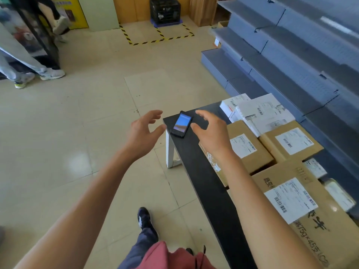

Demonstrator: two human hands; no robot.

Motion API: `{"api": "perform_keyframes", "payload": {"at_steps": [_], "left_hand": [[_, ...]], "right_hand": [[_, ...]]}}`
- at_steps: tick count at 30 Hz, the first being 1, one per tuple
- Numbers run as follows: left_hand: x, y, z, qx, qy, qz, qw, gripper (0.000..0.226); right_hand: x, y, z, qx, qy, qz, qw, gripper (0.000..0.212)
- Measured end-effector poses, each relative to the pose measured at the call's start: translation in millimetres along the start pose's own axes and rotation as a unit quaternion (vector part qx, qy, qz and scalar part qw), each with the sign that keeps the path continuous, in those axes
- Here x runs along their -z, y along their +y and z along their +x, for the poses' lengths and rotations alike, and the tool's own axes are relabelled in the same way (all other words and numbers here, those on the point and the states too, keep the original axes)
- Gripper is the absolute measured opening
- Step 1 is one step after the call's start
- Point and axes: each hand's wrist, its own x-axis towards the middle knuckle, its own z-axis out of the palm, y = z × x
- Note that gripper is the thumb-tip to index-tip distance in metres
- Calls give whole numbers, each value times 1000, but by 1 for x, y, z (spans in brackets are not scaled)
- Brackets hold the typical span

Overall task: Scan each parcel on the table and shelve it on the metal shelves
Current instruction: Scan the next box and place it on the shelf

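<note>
A black handheld scanner [182, 124] with a lit screen lies at the far corner of the black table [196, 152]. My left hand [144, 129] hovers just left of it, fingers spread and holding nothing. My right hand [211, 131] hovers just right of it, fingers spread and also holding nothing. Several parcels fill the table's right side: brown cartons [250, 152] [291, 142] with white labels, a large carton [303, 206] nearest me, and white bags [266, 111] at the far end. Grey metal shelves [291, 55] stand on the right.
Tiled floor spreads to the left. Another person's legs [29, 66] stand at the far left. A black crate [165, 10] sits at the back behind yellow-black floor tape [155, 38]. My own foot [144, 220] is beside the table.
</note>
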Motion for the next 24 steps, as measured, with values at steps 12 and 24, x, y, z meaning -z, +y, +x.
{"api": "perform_keyframes", "payload": {"at_steps": [12, 24], "left_hand": [[-3, -34, 138, -24, -105, 0, 994, 40], [-48, -36, 228, -23, -195, 43, 980, 40]], "right_hand": [[-52, 21, 70, -118, 36, -6, 992, 43], [-66, 80, 142, -198, 45, -9, 979, 45]]}}
